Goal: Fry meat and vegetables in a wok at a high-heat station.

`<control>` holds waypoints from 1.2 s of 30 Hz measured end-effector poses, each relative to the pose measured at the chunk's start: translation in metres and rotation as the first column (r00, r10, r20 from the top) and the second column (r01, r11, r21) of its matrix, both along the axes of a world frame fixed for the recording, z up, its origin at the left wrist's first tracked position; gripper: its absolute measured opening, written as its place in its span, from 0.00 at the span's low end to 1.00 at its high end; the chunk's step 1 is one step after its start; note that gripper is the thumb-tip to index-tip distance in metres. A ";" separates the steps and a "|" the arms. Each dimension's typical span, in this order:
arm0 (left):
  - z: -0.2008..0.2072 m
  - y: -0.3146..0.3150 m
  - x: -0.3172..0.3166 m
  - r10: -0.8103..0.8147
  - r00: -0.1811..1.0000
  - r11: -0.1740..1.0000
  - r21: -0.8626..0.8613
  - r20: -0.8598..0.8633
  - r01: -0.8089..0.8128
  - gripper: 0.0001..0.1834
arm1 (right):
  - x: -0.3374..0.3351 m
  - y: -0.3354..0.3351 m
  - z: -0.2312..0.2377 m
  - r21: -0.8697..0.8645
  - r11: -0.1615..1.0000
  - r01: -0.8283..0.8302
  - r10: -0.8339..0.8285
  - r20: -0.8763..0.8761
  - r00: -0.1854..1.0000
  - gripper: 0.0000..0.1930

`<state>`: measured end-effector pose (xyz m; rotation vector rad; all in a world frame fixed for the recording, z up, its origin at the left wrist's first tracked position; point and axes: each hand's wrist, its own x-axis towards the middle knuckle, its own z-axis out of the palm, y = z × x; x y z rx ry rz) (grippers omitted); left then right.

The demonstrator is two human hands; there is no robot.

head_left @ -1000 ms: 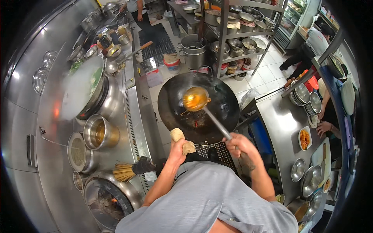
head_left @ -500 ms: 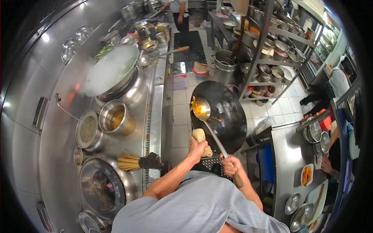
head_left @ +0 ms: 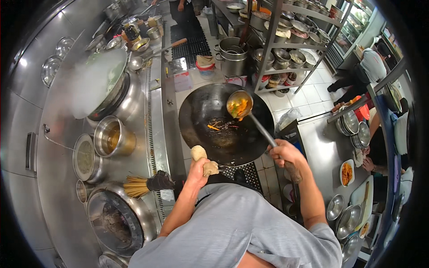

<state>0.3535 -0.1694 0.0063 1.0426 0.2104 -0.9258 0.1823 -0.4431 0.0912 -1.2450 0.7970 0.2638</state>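
In front of my body hangs a large black wok (head_left: 196,117), a few orange scraps and dark residue lying in it. My left hand (head_left: 195,173) is closed around a beige cloth (head_left: 198,153) at the wok's near edge; the cloth covers whatever handle is under it. With my right hand (head_left: 287,154) I grip the wooden-ended handle of a long metal ladle (head_left: 262,127). Its bowl is over the wok's far right part and holds orange and green chopped food (head_left: 239,107).
Left, a steel range carries a steaming wok (head_left: 103,76), a pot of yellowish liquid (head_left: 111,138) and a bamboo brush (head_left: 139,186). Right, a steel counter (head_left: 315,154) bears bowls and a dish of orange food (head_left: 346,173). Beyond stands a loaded rack (head_left: 267,53); other people work nearby.
The wok has swung left and its inside now faces up more. My left hand moved left with it. My right hand and the ladle rose to the right, food still in the bowl.
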 end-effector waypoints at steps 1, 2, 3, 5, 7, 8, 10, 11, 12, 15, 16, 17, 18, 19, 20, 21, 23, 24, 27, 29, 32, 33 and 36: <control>0.003 0.000 0.000 0.012 1.000 1.000 0.005 -0.012 -0.012 0.12 | -0.001 -0.006 0.002 -0.153 0.988 -0.026 0.022 -0.032 0.999 0.10; 0.004 0.000 0.000 0.009 1.000 1.000 0.003 -0.014 -0.009 0.12 | -0.001 -0.009 0.003 -0.155 0.988 -0.024 0.019 -0.034 0.999 0.10; 0.005 -0.001 0.001 0.012 1.000 1.000 -0.002 0.002 -0.012 0.12 | 0.001 -0.012 0.004 -0.368 0.922 -0.124 0.081 -0.130 0.988 0.12; 0.009 -0.003 0.000 0.016 1.000 1.000 -0.008 0.018 -0.016 0.11 | 0.003 -0.010 -0.006 -0.550 0.801 -0.235 0.120 -0.237 0.964 0.13; 0.016 -0.014 -0.002 0.077 0.985 0.996 0.037 0.156 -0.084 0.12 | 0.006 0.004 -0.040 -0.739 0.570 -0.359 0.123 -0.355 0.927 0.17; 0.014 -0.016 -0.001 0.095 0.982 0.994 0.041 0.161 -0.103 0.12 | 0.015 0.022 -0.039 -0.767 0.515 -0.384 0.169 -0.348 0.922 0.20; 0.002 -0.024 0.005 0.023 0.962 0.990 0.129 0.273 -0.060 0.17 | 0.022 0.053 -0.037 -0.526 0.791 -0.312 0.172 -0.299 0.939 0.17; -0.005 -0.031 0.008 0.034 0.944 0.982 0.163 0.329 -0.093 0.18 | 0.022 0.066 -0.043 -0.439 0.857 -0.268 0.188 -0.219 0.958 0.14; -0.011 -0.036 0.010 0.033 0.936 0.977 0.184 0.350 -0.104 0.17 | 0.022 0.078 -0.046 -0.190 0.973 -0.134 0.117 -0.099 0.988 0.12; -0.040 -0.043 0.014 0.068 0.906 0.947 0.258 0.418 -0.190 0.14 | 0.017 0.096 -0.041 0.493 0.870 0.015 -0.063 0.081 0.995 0.11; -0.038 -0.043 0.015 -0.014 0.887 0.953 0.274 0.462 -0.127 0.14 | 0.008 0.093 -0.050 0.724 0.689 -0.029 -0.132 0.165 0.977 0.12; -0.042 -0.046 0.010 0.109 0.878 0.946 0.223 0.465 -0.235 0.13 | -0.001 0.090 -0.063 0.884 0.457 -0.105 -0.220 0.226 0.949 0.13; -0.035 -0.045 0.007 0.095 0.895 0.948 0.236 0.436 -0.215 0.12 | -0.009 0.093 -0.091 0.935 0.310 -0.173 -0.275 0.262 0.925 0.14; -0.022 -0.044 0.003 0.077 0.915 0.950 0.250 0.396 -0.188 0.11 | -0.016 0.097 -0.116 0.958 0.160 -0.237 -0.335 0.279 0.900 0.14; -0.014 -0.042 0.002 0.073 0.914 0.952 0.246 0.399 -0.183 0.11 | -0.012 0.104 -0.118 0.960 0.053 -0.274 -0.343 0.275 0.898 0.14; -0.008 -0.039 0.002 0.086 0.942 0.967 0.200 0.324 -0.157 0.10 | -0.008 0.102 -0.118 0.962 0.106 -0.250 -0.286 0.270 0.919 0.12; -0.007 -0.014 0.000 0.082 0.971 0.977 0.174 0.225 -0.123 0.09 | 0.000 0.102 -0.096 0.939 0.277 -0.201 -0.242 0.271 0.932 0.12; -0.010 -0.009 0.005 0.042 0.984 0.990 0.123 0.176 -0.064 0.15 | 0.003 0.098 -0.085 0.930 0.327 -0.168 -0.213 0.246 0.946 0.10; -0.011 -0.005 0.005 -0.020 0.996 0.999 0.040 0.085 0.017 0.19 | 0.004 0.071 -0.059 0.868 0.496 -0.025 -0.206 0.145 0.968 0.09; 0.003 -0.007 0.001 0.113 0.989 0.993 0.022 0.098 -0.115 0.09 | 0.007 0.049 -0.031 0.524 0.851 0.014 -0.081 0.105 0.991 0.08; -0.004 0.001 0.008 0.012 0.992 0.998 0.057 0.128 -0.019 0.20 | 0.016 0.025 -0.011 0.066 0.997 -0.026 0.027 -0.015 1.000 0.08; -0.003 -0.001 0.007 0.000 0.986 0.995 0.094 0.167 -0.016 0.21 | 0.017 0.021 -0.011 -0.138 0.988 -0.063 0.057 -0.047 0.997 0.07; 0.009 -0.015 0.002 -0.012 0.956 0.984 0.176 0.292 -0.041 0.24 | 0.021 0.017 -0.044 -0.425 0.883 -0.201 0.133 -0.185 0.974 0.14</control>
